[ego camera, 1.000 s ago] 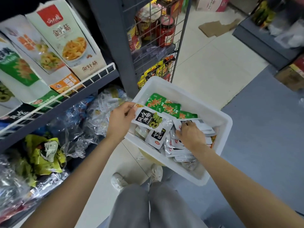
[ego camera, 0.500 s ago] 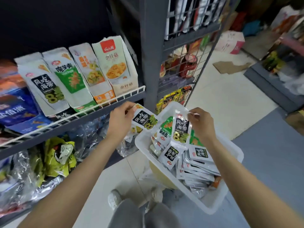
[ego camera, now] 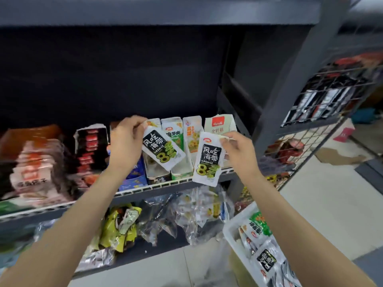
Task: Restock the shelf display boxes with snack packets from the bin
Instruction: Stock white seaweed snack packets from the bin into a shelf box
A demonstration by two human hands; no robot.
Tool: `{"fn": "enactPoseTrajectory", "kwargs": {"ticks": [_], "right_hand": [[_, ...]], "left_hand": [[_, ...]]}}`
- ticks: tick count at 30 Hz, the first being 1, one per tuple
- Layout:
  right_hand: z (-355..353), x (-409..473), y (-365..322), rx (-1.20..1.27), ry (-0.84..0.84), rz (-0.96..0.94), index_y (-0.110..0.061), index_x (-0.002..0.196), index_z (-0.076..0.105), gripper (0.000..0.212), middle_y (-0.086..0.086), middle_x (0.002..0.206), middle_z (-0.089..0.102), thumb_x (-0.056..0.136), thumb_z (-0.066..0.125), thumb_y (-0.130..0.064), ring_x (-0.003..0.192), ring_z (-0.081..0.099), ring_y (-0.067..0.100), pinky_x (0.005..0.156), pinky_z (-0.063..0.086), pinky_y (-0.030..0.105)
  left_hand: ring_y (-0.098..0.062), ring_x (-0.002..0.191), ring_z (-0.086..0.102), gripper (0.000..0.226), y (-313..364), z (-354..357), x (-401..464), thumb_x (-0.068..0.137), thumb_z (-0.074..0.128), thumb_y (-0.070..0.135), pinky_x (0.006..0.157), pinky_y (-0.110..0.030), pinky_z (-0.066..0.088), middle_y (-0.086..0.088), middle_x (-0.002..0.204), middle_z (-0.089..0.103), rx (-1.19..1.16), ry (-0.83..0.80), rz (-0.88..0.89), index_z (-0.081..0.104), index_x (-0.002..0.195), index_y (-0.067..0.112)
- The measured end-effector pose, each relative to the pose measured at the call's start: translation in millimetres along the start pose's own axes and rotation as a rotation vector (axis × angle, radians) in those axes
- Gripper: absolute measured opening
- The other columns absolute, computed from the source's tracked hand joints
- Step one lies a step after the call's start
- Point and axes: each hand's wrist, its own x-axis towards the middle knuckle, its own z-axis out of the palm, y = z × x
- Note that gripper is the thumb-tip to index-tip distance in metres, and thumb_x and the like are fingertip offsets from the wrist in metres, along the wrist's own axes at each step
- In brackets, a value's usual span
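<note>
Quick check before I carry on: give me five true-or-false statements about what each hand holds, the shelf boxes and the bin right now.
1. The left hand holds a kelp packet by its top edge. True.
2. The right hand is empty. False: it pinches a second kelp packet.
3. Both packets are already inside a display box. False: both are held in front of the display boxes.
4. The white bin sits at lower right, with packets inside. True.
5. The display boxes stand on the floor. False: they stand on the shelf.

Probably a small shop: shelf crowded with snack display boxes.
</note>
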Motion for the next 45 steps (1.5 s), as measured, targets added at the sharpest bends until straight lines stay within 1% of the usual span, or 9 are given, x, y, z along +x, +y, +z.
{"fn": "enactPoseTrajectory", "kwargs": {"ticks": [4,8,13,20,24,30,38,42,45], "right_hand": [[34,14,-19,-0.018,-0.006,0.009,-0.03,0.077,0.056,0.02,0.025,0.082,0.064,0.095,0.052,-0.021,0.084,0.06,0.042,0.078,0.05,0.057],[54,20,-30,-0.011,-0.001,0.018,-0.034,0.076,0.058,0.02,0.015,0.078,0.067,0.093,0.053,-0.024,0.081,0.064,0.036,0.076,0.051,0.059],[64,23,-35,0.024,0.017,0.054,-0.029,0.076,0.057,0.024,-0.001,0.076,0.068,0.094,0.053,-0.013,0.082,0.067,0.026,0.079,0.052,0.055],[67,30,-30,0.015,0.025,0.075,-0.027,0.076,0.059,0.023,0.006,0.079,0.071,0.093,0.054,-0.013,0.081,0.068,0.027,0.077,0.052,0.056],[72,34,-35,0.086,-0.003,0.075,-0.011,0.085,0.059,0.011,0.01,0.084,0.069,0.093,0.053,-0.008,0.083,0.068,0.023,0.075,0.056,0.05],[96,50,-43,0.219,-0.1,0.033,-0.003,0.095,0.058,0.008,0.017,0.097,0.066,0.094,0.051,-0.005,0.094,0.066,0.022,0.074,0.059,0.032],[146,79,-25,-0.018,-0.173,0.002,-0.012,0.092,0.064,0.009,0.004,0.088,0.064,0.092,0.056,-0.007,0.089,0.064,0.021,0.079,0.056,0.042],[165,83,-11,-0.199,-0.18,-0.026,-0.006,0.097,0.071,0.014,0.003,0.091,0.067,0.087,0.064,-0.012,0.085,0.064,0.019,0.079,0.053,0.04],[172,83,-9,-0.291,-0.186,-0.083,-0.005,0.096,0.072,0.014,0.006,0.093,0.07,0.086,0.064,-0.011,0.08,0.057,0.011,0.074,0.044,0.023]], "left_hand": [[-0.025,0.086,0.061,0.018,-25,-9,32,0.095,0.049,0.011,0.076,-0.032,0.045,-0.011,0.095,0.064,0.072,-0.007,0.052,0.066,0.099,0.008],[-0.03,0.089,0.061,0.02,-43,0,56,0.096,0.048,0.015,0.077,-0.044,0.051,-0.011,0.102,0.062,0.147,-0.091,0.116,0.066,0.103,0.012],[-0.029,0.098,0.058,0.024,-51,27,64,0.099,0.043,0.02,0.075,-0.041,0.05,-0.008,0.107,0.059,0.278,-0.313,0.186,0.064,0.11,0.014],[-0.026,0.101,0.061,0.02,-70,53,63,0.097,0.048,0.021,0.073,-0.034,0.048,-0.005,0.112,0.065,0.374,-0.526,0.175,0.063,0.111,0.02],[-0.022,0.11,0.053,0.024,-76,49,69,0.092,0.057,0.021,0.082,-0.036,0.048,-0.003,0.116,0.059,0.315,-0.504,0.183,0.06,0.116,0.018],[-0.023,0.129,0.039,0.059,-100,24,68,0.084,0.068,0.033,0.104,-0.036,0.036,-0.004,0.139,0.045,0.231,-0.518,0.029,0.045,0.137,0.021],[-0.009,0.117,0.052,0.046,-116,9,60,0.09,0.059,0.035,0.093,-0.021,0.041,0.001,0.132,0.056,-0.165,-0.602,-0.159,0.051,0.133,0.021],[-0.003,0.111,0.055,0.048,-115,7,60,0.083,0.067,0.036,0.096,-0.026,0.046,0.007,0.127,0.058,-0.27,-0.661,-0.177,0.055,0.128,0.027],[-0.003,0.107,0.055,0.05,-114,8,59,0.079,0.072,0.032,0.098,-0.027,0.044,0.008,0.128,0.056,-0.189,-0.689,-0.141,0.057,0.126,0.025]]}}
